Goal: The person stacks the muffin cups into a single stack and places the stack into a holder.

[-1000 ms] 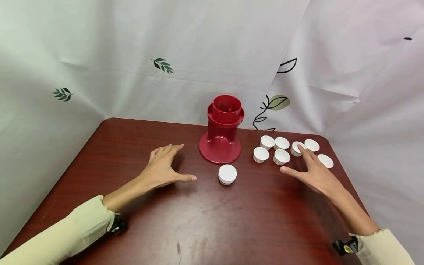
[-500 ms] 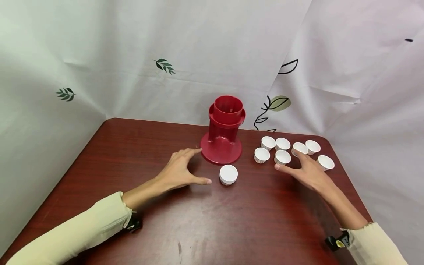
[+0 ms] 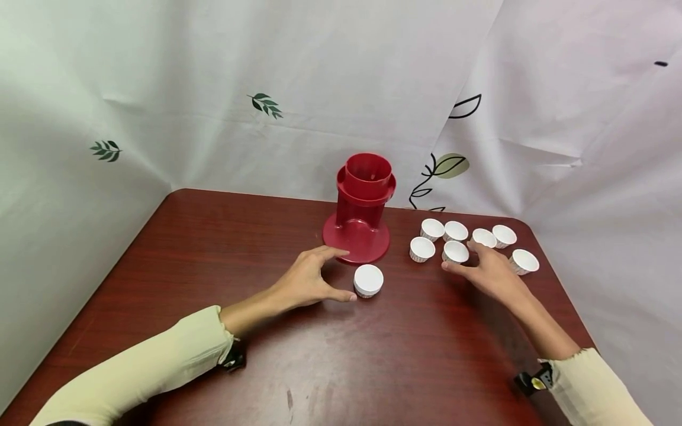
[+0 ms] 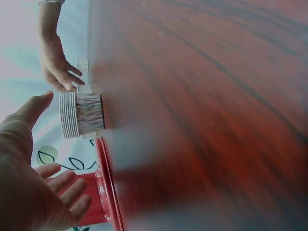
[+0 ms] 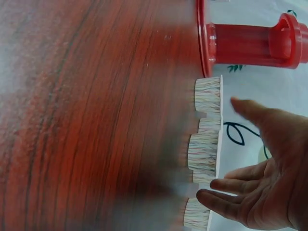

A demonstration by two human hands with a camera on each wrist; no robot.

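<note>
A small stack of nested white paper baking cups (image 3: 368, 279) stands at the middle of the table; the left wrist view shows several rims on the stack (image 4: 83, 114). Left of it, my left hand (image 3: 305, 281) hovers with thumb and fingers spread, the thumb tip close to the stack's side. Over at the right, my right hand (image 3: 494, 273) is held above the single cups, thumb and fingers apart, nearest to one cup (image 3: 455, 252) in the front row. Nothing shows between the fingers of my right hand (image 5: 269, 178).
Behind the stack stands a red plastic holder (image 3: 358, 236) with a round base and an upright tube. Several other paper cups (image 3: 422, 249) sit spaced out toward the table's back right corner. A white leaf-printed sheet (image 3: 213, 142) hangs around the brown table (image 3: 341, 367).
My left hand has moved right, from well short of the stack to right beside it. My right hand has shifted slightly left over the cups. The cups and red holder stay put.
</note>
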